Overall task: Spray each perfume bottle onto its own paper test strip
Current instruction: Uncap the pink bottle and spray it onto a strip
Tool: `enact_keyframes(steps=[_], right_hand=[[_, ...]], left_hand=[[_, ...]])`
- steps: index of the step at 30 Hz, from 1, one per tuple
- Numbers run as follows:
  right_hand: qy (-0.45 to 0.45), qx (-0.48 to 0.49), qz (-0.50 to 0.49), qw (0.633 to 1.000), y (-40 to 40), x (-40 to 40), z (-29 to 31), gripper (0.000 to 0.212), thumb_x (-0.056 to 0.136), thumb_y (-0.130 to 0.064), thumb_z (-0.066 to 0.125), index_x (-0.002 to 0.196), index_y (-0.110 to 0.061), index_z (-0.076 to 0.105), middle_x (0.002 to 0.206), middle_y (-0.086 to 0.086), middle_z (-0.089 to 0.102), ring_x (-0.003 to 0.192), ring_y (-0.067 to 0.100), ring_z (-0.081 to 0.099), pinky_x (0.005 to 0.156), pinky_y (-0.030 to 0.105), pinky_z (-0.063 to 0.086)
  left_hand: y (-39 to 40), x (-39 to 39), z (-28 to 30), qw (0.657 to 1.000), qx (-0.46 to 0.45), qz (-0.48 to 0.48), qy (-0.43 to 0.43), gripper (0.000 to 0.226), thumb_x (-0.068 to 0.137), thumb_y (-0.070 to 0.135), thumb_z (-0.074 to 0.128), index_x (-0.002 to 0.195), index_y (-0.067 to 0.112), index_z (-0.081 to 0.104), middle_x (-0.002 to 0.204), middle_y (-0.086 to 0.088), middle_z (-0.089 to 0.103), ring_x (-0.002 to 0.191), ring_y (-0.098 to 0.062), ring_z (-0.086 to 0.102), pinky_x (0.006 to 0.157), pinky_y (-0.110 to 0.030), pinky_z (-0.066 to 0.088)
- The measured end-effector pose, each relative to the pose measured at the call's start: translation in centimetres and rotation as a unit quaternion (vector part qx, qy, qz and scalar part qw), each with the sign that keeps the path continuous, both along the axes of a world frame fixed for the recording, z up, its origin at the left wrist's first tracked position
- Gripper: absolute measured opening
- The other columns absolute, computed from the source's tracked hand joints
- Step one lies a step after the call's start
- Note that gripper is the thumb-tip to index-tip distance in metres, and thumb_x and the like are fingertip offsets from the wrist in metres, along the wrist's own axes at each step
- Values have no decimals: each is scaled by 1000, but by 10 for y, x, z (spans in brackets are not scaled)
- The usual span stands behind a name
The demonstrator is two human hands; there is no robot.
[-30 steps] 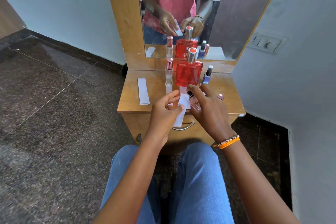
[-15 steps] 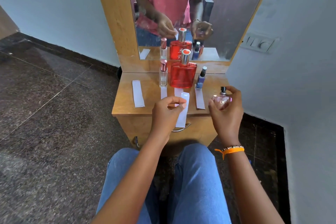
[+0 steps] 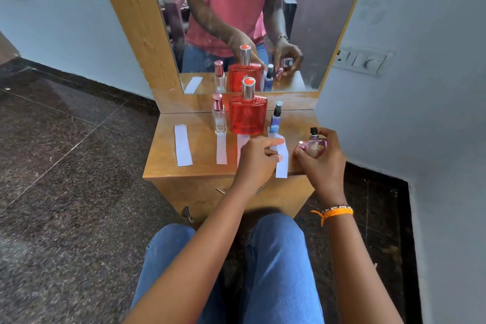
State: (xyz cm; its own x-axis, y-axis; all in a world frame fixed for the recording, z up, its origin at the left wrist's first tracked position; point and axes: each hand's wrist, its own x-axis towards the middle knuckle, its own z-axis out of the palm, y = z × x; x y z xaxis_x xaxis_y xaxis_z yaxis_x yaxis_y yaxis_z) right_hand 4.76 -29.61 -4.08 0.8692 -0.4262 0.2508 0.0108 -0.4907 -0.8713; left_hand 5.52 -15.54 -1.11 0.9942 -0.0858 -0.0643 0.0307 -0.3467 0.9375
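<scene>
On the small wooden dressing table (image 3: pixel 168 158), the right hand (image 3: pixel 322 163) clamps a round pink glass perfume bottle (image 3: pixel 314 147) upright, bare nozzle up, while the left hand (image 3: pixel 259 159) pinches a white paper test strip (image 3: pixel 282 163) just beside it, apparently readying it for the spray.

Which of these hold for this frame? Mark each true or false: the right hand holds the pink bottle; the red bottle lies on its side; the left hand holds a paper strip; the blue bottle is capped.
1. The right hand holds the pink bottle. True.
2. The red bottle lies on its side. False: it stands upright on the dresser top.
3. The left hand holds a paper strip. True.
4. The blue bottle is capped. False: its black nozzle is bare.
</scene>
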Motion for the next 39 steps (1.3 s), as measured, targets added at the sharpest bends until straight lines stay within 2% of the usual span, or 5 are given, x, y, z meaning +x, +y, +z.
enact_keyframes(steps=[4, 8, 21, 34, 39], right_hand=[[-21, 39, -25, 999, -10, -7, -3, 48, 71, -15, 76, 113, -21, 53, 87, -6, 65, 69, -6, 59, 61, 9, 46], [-26, 60, -31, 997, -16, -10, -1, 51, 70, -14, 78, 113, -21, 52, 95, 3, 67, 75, 15, 64, 65, 40, 58], [-65, 54, -4, 996, -13, -14, 3, 51, 72, -9, 79, 111, -24, 50, 84, -18, 59, 65, -9, 59, 57, 6, 44], [-88, 52, 83, 991, -1, -30, 6, 57, 72, -8, 79, 114, -32, 50, 91, -29, 63, 73, 1, 62, 63, 14, 50], [-94, 70, 117, 986, 12, -39, 6, 58, 71, -3, 78, 114, -32, 51, 102, -5, 64, 86, 8, 64, 72, 23, 52]], left_hand=[[-22, 7, 2, 998, 36, -26, -46, 41, 77, -5, 67, 116, 7, 64, 121, -13, 63, 96, -20, 65, 76, -19, 49], [-33, 10, -5, 987, 125, -38, -88, 37, 78, -10, 61, 114, 2, 64, 118, -16, 60, 99, -28, 61, 86, -33, 51], [-36, 8, -14, 933, 294, 14, -205, 24, 85, 12, 64, 107, 16, 70, 108, -7, 53, 94, -21, 43, 66, -23, 28], [-14, -10, 11, 996, 17, -51, -74, 28, 87, 15, 61, 115, 18, 65, 110, -1, 68, 92, -3, 60, 74, -2, 42], [1, -15, 9, 997, -33, -61, 20, 27, 80, 24, 70, 107, 24, 69, 102, 8, 71, 92, 0, 64, 85, -23, 51]])
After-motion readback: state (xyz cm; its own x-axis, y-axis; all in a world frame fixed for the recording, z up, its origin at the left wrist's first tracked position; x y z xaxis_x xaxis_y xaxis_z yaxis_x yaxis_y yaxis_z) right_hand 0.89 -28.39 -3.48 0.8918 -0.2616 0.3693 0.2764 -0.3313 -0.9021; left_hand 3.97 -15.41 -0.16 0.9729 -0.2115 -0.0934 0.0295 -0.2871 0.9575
